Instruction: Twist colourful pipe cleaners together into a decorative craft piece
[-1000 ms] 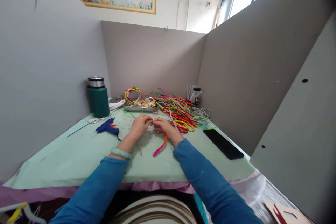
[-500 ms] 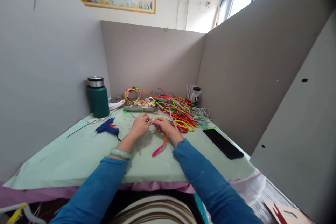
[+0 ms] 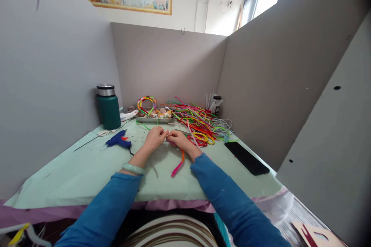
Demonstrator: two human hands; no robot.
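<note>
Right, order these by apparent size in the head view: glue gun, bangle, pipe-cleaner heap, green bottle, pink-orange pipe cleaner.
Pipe-cleaner heap
Green bottle
Blue glue gun
Both smaller, too close to rank: bangle, pink-orange pipe cleaner (partly hidden by the right hand).

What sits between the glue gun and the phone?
In the head view, mainly both hands: left hand, right hand, with the orange-pink strip hanging there.
</note>
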